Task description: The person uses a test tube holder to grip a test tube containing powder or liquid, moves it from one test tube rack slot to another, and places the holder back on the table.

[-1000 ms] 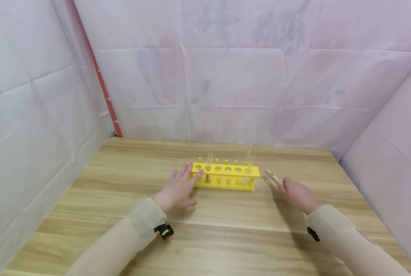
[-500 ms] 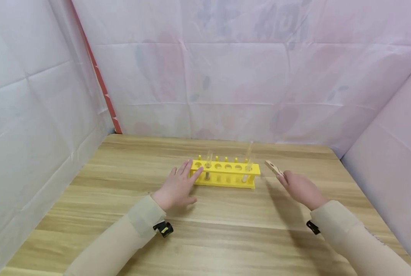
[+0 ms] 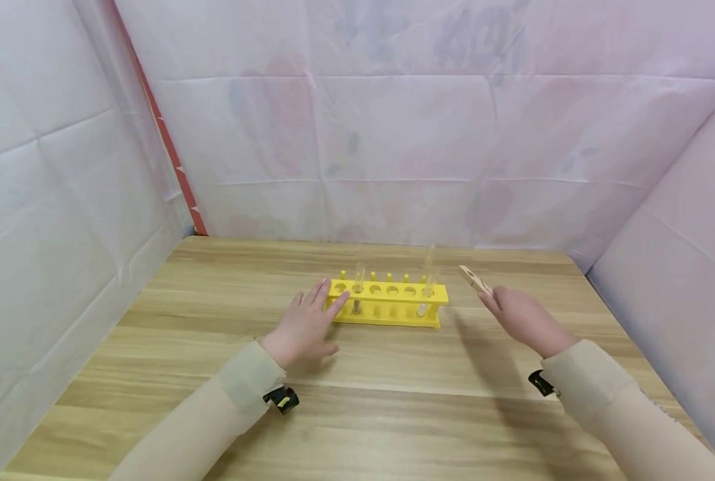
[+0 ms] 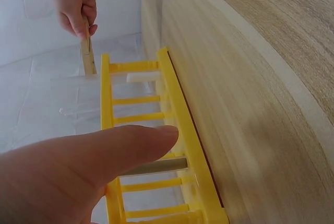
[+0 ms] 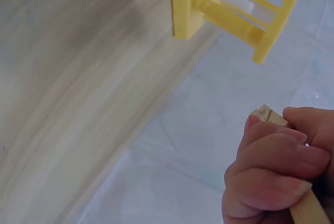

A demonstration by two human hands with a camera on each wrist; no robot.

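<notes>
Right hand (image 3: pixel 527 321) – grip closed round a wooden test-tube holder (image 3: pixel 474 280) – lies right of the right-end test tube (image 3: pixel 428 286), nearer it than the left hand (image 3: pixel 302 327), resting fingers outstretched on the yellow rack's (image 3: pixel 387 299) left end.

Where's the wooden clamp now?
In the head view, the wooden clamp is in the person's right hand, raised above the table, just off the right end of the yellow rack and not touching it.

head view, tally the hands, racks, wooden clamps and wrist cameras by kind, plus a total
Hands: 2 (left hand, right hand)
Rack: 1
Clamp: 1
Wrist cameras: 2
Total: 6
</notes>
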